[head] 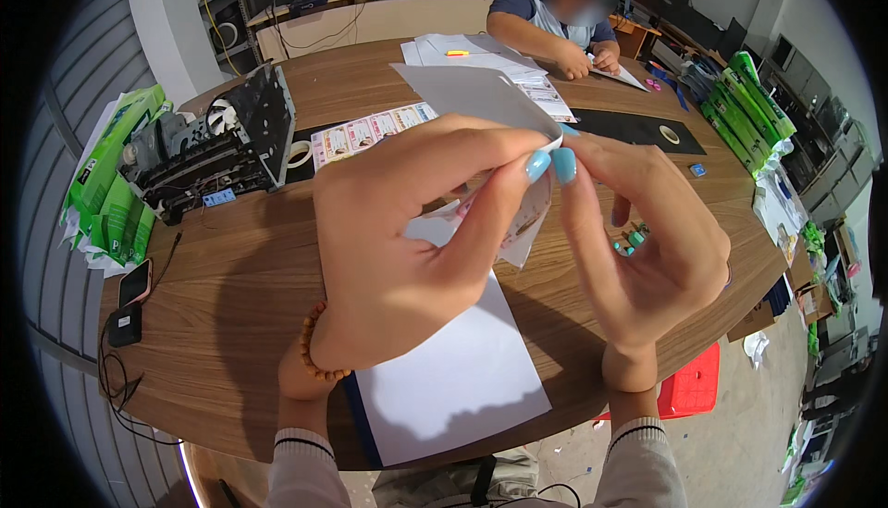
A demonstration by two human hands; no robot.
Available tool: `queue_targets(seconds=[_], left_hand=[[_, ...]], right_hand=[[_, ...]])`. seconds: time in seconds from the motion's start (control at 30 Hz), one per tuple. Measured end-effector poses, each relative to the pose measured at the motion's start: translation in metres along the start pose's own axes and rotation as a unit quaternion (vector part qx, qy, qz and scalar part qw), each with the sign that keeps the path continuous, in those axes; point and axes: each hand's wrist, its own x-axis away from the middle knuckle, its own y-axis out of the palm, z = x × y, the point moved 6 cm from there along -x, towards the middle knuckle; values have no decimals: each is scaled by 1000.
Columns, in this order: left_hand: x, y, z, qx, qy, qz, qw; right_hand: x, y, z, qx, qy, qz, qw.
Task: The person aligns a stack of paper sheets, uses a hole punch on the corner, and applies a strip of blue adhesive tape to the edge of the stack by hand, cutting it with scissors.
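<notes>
My left hand (409,251), with a beaded bracelet at the wrist, pinches the edge of a thin paper sheet (479,91) between thumb and forefinger. Right beside it, the thumb and forefinger of my right hand (645,237) pinch the same edge. The sheet's plain face rises beyond the fingers, and a printed part hangs below them. Whether these are one layer or two, I cannot tell. Beneath my hands a blank white sheet (451,390) lies on the wooden table, with a dark blue edge showing along its left side. My left hand hides part of it.
Printed card sheets (374,132) lie beyond my hands. To the left are an opened machine chassis (215,140), green paper packs (111,182) and a phone (135,282). Tape rolls (669,134) rest on dark mats. Across the table a person (555,15) handles paper.
</notes>
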Motion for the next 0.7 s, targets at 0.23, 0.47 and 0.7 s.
queue_targets(seconds=[0.23,0.47,0.7], left_hand=[[1,2,4,-18,15,7,1000],[-4,-6,-4,30,-27,23,999],[-4,-7,-9,58,-86,-6,995]], right_hand=[[3,2,2,18,6,14,1000],[-3,5,14,-144,32,-44,988],[-4,2,6,-112,14,-60,992]])
